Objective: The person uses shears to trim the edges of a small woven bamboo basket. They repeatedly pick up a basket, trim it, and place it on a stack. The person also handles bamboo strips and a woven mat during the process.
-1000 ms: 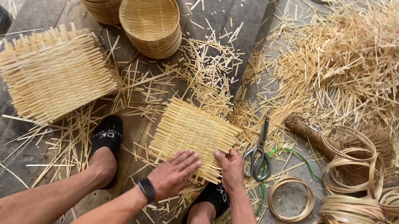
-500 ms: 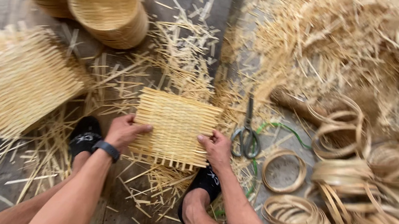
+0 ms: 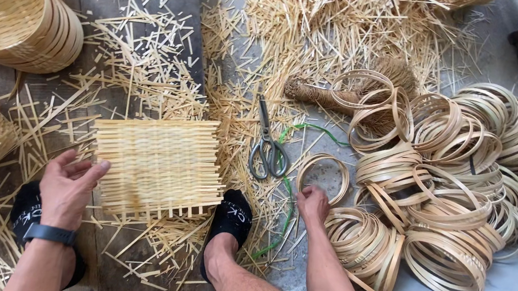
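On the floor, head view: square woven bamboo mat (image 3: 158,166) lying flat between the two feet, loose strip ends bristling at its edges. Left hand (image 3: 69,182), wrist in a black watch band (image 3: 49,233), resting at the mat's left edge, fingers spread, thumb tip touching the weave, nothing pinched. Right hand (image 3: 313,204) well off the mat, knuckles up, set down at the lower rim of a single bamboo hoop (image 3: 324,175) lying just beside the scissors (image 3: 267,146); fingers curled under, whether closed on the rim cannot tell. Heap of bamboo hoops (image 3: 450,180) to the right, stack of round woven baskets (image 3: 17,14) upper left, straw-like offcuts (image 3: 325,23) strewn all over. Step in hand, by judgement: fetching a rim hoop for the mat. Next move calls for a firm pinch on that hoop, lifted clear of the scissors and centred over the weave while the left hand keeps the mat flat.
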